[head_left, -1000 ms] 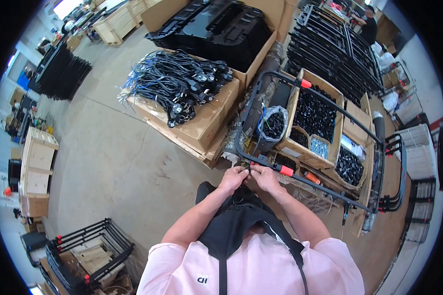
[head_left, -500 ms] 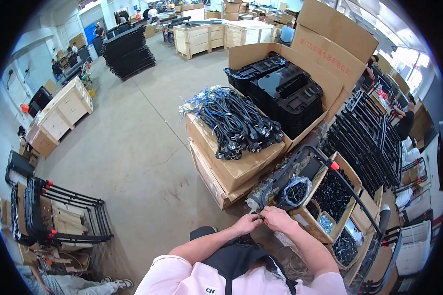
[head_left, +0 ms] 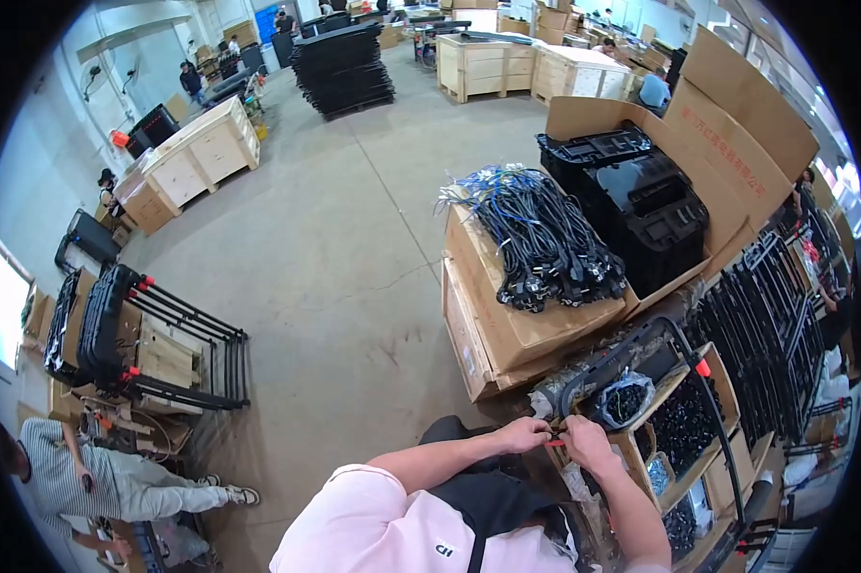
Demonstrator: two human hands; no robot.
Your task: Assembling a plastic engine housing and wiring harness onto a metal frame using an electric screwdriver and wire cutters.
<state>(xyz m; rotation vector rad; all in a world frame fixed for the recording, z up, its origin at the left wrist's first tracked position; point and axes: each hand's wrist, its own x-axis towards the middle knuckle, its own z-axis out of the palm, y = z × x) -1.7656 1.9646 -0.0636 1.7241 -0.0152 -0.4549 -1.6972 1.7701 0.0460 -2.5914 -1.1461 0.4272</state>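
My left hand (head_left: 523, 435) and my right hand (head_left: 588, 442) are close together, low and right of the middle. The fingers of both are closed, pinched at a small red piece (head_left: 556, 442). What each hand grips there is too small to make out. Just beyond my fingers is the end of a black bent-tube frame (head_left: 674, 329) with a red fitting on it. It lies across a bin (head_left: 726, 392) of small black parts. A clear plastic bag (head_left: 625, 398) of dark parts stands near my right hand.
Black power cables (head_left: 555, 239) are heaped on a cardboard box (head_left: 483, 320). Behind it, an open carton (head_left: 736, 143) holds black plastic housings (head_left: 640, 201). More black frames (head_left: 765, 315) stand at right and stacked frames (head_left: 178, 334) at left. A person (head_left: 96, 473) in a striped shirt is at lower left.
The view has swung left, so the scene sits further right and the person at lower left shows more fully. My hands stay together near the frame's end; a red piece now shows between them.
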